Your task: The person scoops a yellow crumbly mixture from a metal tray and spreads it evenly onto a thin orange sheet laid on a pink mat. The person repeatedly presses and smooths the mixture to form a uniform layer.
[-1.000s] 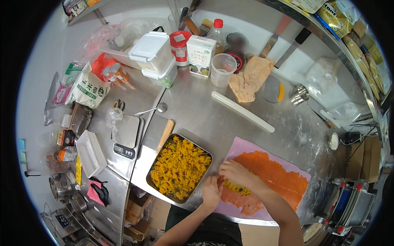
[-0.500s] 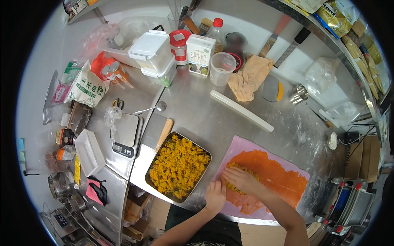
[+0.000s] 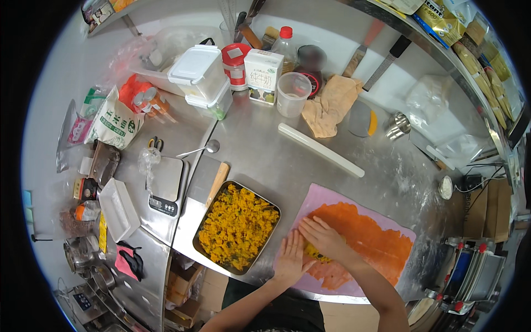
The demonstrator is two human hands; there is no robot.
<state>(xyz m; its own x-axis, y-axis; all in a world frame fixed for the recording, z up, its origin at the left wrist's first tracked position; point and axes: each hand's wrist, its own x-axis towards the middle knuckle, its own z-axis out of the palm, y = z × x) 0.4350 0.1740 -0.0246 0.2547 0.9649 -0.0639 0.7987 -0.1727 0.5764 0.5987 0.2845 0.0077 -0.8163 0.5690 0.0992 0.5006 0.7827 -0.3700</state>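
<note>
A thin, ragged-edged orange dough-like sheet (image 3: pixel 370 235) lies on a pink-purple mat (image 3: pixel 316 195) at the right front of the steel table. Across its left part runs a strip of crumbly yellow filling (image 3: pixel 317 255), mostly covered by my right hand (image 3: pixel 325 239). That hand rests on the strip with its fingers stretched out. At the mat's left edge, my left hand (image 3: pixel 289 264) has straight fingers, its fingertips close to those of the right. Left of the mat, a metal tray (image 3: pixel 280 228) holds a heap of yellow filling with dark bits (image 3: pixel 235 224).
A wooden-handled tool (image 3: pixel 218 183) lies against the tray. Farther left are a kitchen scale (image 3: pixel 167 180) and a white trough (image 3: pixel 119 209). Behind the mat lies a long white rod (image 3: pixel 321 150). Clear cup (image 3: pixel 293 95), carton and lidded tubs line the back wall; a beige cloth (image 3: pixel 327 106) lies beside them.
My left hand's fingers have straightened from a curled pose and point away from me. My right hand has shifted slightly on the filling strip. The whole view has moved a little.
</note>
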